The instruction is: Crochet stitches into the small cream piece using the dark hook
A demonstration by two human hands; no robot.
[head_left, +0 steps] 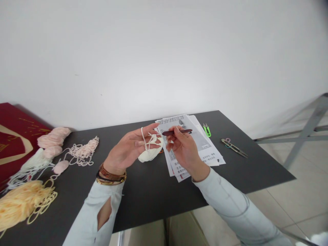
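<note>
My left hand (130, 147) is raised over the dark table, with cream yarn (145, 139) looped around its fingers and a small worked piece between the hands. My right hand (183, 148) pinches a dark red-brown crochet hook (177, 132) between thumb and fingers. The hook lies nearly level, one end near the cream loops. Below and behind the left fingers sits a cream yarn ball (150, 154). Printed sheets (205, 147) lie under and behind my right hand. Where the hook's tip meets the yarn is too small to tell.
Green snips (206, 130) and metal scissors (234, 148) lie to the right on the table (159, 191). Pink yarn (83, 151), pale yarn (33, 165) and yellow yarn (23, 201) lie at left, beside a red bag (15, 136). A white wall rises behind.
</note>
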